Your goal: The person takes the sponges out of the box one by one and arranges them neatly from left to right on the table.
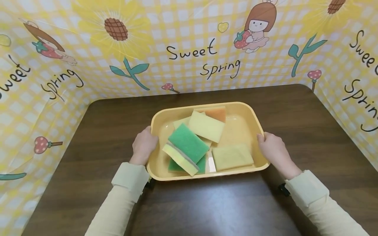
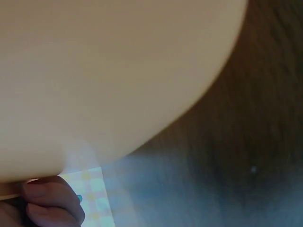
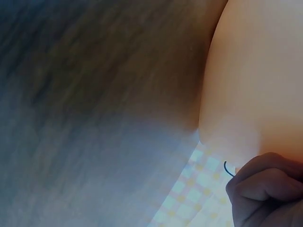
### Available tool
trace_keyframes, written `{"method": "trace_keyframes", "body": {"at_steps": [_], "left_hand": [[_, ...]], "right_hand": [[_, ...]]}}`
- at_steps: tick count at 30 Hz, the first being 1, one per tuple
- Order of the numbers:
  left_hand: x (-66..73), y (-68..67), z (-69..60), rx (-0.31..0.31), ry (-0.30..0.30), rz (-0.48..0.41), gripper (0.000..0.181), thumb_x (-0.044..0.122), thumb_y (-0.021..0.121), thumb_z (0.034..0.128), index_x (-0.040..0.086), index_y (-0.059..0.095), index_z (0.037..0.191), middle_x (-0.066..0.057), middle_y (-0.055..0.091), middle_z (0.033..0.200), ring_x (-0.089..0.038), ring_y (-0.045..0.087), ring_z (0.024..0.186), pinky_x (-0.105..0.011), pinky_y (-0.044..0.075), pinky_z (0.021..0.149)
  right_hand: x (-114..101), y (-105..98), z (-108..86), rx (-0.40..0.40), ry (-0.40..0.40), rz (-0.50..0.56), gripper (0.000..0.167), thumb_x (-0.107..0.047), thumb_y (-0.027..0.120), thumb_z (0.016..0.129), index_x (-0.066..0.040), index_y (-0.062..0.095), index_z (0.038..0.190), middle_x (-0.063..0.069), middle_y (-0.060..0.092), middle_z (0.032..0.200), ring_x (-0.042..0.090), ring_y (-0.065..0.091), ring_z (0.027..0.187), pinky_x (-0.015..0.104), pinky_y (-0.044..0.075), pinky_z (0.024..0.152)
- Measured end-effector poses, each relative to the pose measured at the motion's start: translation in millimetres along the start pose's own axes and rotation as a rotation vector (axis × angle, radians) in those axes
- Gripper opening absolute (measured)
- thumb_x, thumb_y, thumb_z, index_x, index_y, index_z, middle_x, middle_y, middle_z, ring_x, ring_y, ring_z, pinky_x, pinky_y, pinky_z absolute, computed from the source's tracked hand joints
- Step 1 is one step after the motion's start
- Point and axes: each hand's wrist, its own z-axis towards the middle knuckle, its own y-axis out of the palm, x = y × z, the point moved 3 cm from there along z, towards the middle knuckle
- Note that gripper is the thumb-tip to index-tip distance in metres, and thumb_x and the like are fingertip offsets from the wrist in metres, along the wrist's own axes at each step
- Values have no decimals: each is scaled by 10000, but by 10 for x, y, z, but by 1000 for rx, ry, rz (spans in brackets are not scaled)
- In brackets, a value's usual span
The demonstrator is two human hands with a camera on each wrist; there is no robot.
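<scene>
A yellow plastic tray (image 1: 236,131) with rounded corners is held between both hands over the table. My left hand (image 1: 144,144) grips its left rim, and curled fingers (image 2: 54,198) show under the tray's edge in the left wrist view. On the opposite rim, my right hand (image 1: 273,147) holds on with the thumb at the top, its fingers (image 3: 267,184) bent in the right wrist view. Inside lie several sponges: a green-topped sponge (image 1: 188,142) tilted on the pile, a pale yellow one (image 1: 206,127), an orange one (image 1: 217,113) partly covered, and a flat yellow one (image 1: 232,157) at the front right.
Under the tray is a dark brown wooden table (image 1: 212,206) with rounded far corners. A yellow checked cloth (image 1: 189,75) printed with flowers and lettering hangs along the back and both sides.
</scene>
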Motion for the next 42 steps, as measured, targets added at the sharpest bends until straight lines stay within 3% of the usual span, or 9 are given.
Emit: {"method": "trace_keyframes", "body": {"at_steps": [5, 10, 21, 26, 29, 32, 35, 39, 42], "left_hand": [[31, 2, 1, 0, 0, 3, 343, 137, 405, 857, 33, 525, 1160, -188, 647, 973, -315, 628, 818, -371, 431, 585], [54, -12, 4, -15, 6, 1, 346, 133, 403, 853, 18, 519, 1157, -207, 641, 1000, -340, 627, 850, -385, 435, 585], [86, -7, -7, -21, -11, 47, 377, 145, 413, 839, 0, 523, 1170, -212, 647, 981, -343, 634, 849, -412, 449, 592], [87, -24, -21, -10, -21, 50, 376, 146, 419, 825, 7, 535, 1154, -205, 649, 956, -327, 632, 815, -407, 445, 586], [88, -31, -25, -11, -16, 44, 386, 145, 416, 819, 5, 535, 1158, -206, 648, 953, -318, 625, 800, -396, 435, 575], [87, -33, -28, -16, -11, 39, 383, 148, 415, 820, 6, 536, 1154, -201, 644, 936, -307, 620, 774, -382, 427, 555], [87, -43, -19, -15, -2, 40, 366, 149, 417, 823, 4, 537, 1137, -204, 641, 930, -315, 621, 773, -388, 429, 552], [80, -46, 1, -20, 9, 36, 347, 142, 413, 821, 1, 537, 1112, -203, 637, 926, -320, 615, 776, -399, 432, 563], [69, -20, 19, -23, 12, 29, 345, 137, 409, 817, 9, 538, 1109, -195, 634, 922, -309, 604, 767, -398, 428, 569]], "right_hand": [[19, -19, -22, 34, -12, -3, 425, -338, 306, 1013, -34, 477, 771, 87, 496, 636, 197, 527, 575, 279, 387, 518], [13, -29, -65, 84, -15, -89, 442, -355, 283, 1013, -33, 445, 757, 83, 438, 603, 219, 478, 522, 306, 344, 469], [-23, -15, -108, 231, 4, -165, 406, -333, 355, 963, 39, 511, 1016, 240, 605, 692, 364, 577, 564, 412, 369, 444], [-92, -47, -167, 395, -67, -175, 418, -320, 471, 932, 56, 580, 1078, 269, 644, 877, 425, 602, 702, 494, 429, 560], [-178, -125, -212, 442, -110, -159, 398, -297, 518, 918, 55, 606, 1080, 268, 627, 953, 443, 580, 816, 514, 434, 687], [-308, -251, -252, 387, -133, -120, 381, -270, 517, 923, 46, 603, 1118, 250, 617, 1019, 425, 569, 902, 512, 432, 739], [-480, -342, -243, 265, -162, -55, 385, -245, 492, 931, 43, 596, 1163, 241, 634, 1086, 400, 591, 982, 510, 456, 804], [-698, -278, -146, 56, -193, 8, 397, -221, 481, 922, 40, 601, 1195, 217, 672, 1117, 348, 631, 1042, 478, 466, 910], [-810, -175, -54, -65, -198, -22, 408, -213, 494, 913, 43, 597, 1213, 203, 677, 1137, 328, 633, 1074, 454, 465, 938]]}}
